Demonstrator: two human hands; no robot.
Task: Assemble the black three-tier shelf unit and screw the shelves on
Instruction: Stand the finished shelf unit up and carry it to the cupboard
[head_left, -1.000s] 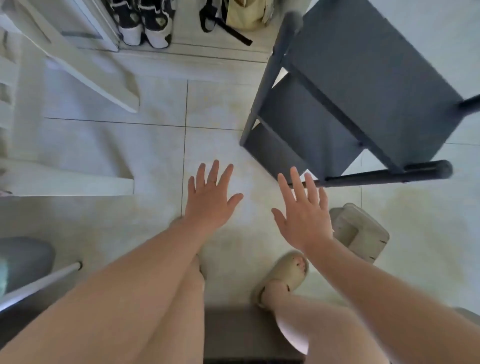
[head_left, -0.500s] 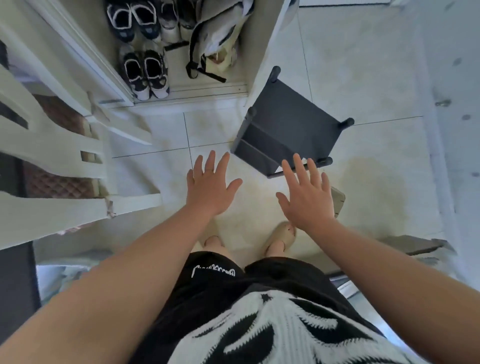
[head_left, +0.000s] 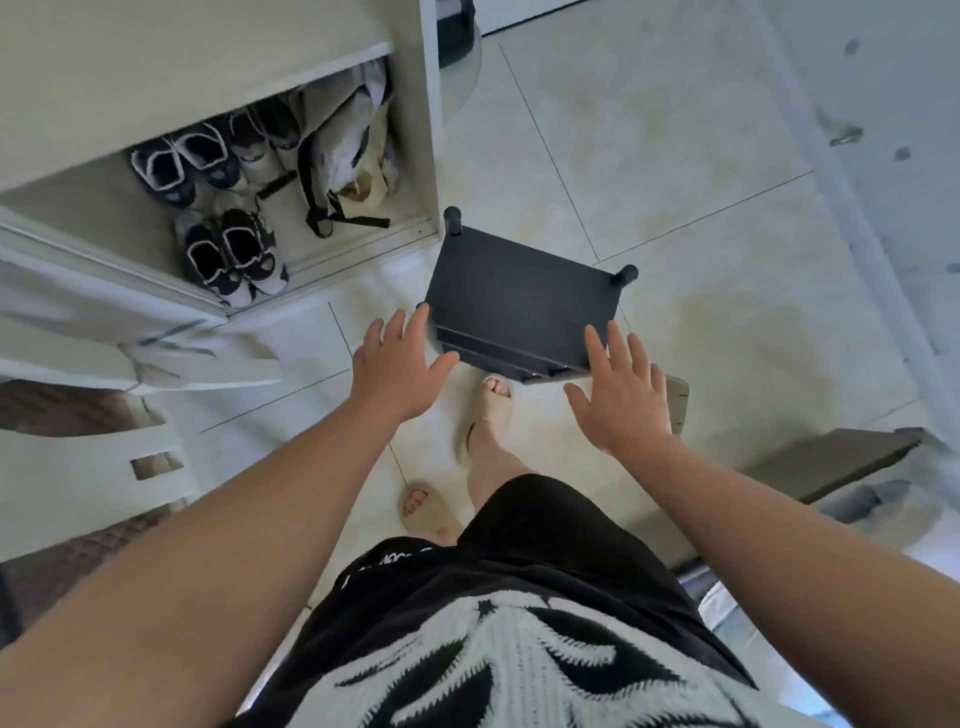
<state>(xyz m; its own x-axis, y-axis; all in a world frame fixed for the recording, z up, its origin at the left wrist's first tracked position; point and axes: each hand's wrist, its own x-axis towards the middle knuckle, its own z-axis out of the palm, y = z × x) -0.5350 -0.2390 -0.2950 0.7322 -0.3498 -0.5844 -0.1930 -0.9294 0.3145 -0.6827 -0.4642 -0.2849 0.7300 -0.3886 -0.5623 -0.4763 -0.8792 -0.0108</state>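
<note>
Black shelf unit (head_left: 519, 291) stands upright on the tiled floor (head_left: 701, 338), just beside the open shoe cabinet (head_left: 431, 130) and directly ahead of both hands; left hand (head_left: 400, 366): fingers straight and spread, tips at the unit's near-left corner; right hand (head_left: 621, 392): fingers straight and spread, tips at its near-right corner; neither hand grips anything; contact with the unit cannot be determined.

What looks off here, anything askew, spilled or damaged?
Nothing stands out. The black shelf unit stands upright on the tiled floor, lower tiers visible under the top one, no visible damage. Left hand and right hand are spread open near its front edge, holding nothing. Only a faint yellowish patch marks the tiles beside it.
</note>
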